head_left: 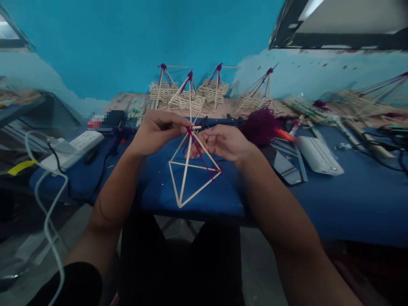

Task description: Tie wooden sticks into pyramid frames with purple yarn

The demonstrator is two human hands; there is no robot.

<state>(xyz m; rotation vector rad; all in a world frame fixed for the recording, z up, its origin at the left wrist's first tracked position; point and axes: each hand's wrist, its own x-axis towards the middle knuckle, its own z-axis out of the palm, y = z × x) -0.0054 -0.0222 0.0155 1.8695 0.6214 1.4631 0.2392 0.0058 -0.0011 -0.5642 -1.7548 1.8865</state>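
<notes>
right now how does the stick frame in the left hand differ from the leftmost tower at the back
The stick frame is pinched at its top by the left hand; the tower stands untouched. The frame's base is one open triangle; the tower's is many stacked layers. Both have purple string at the top.
</notes>
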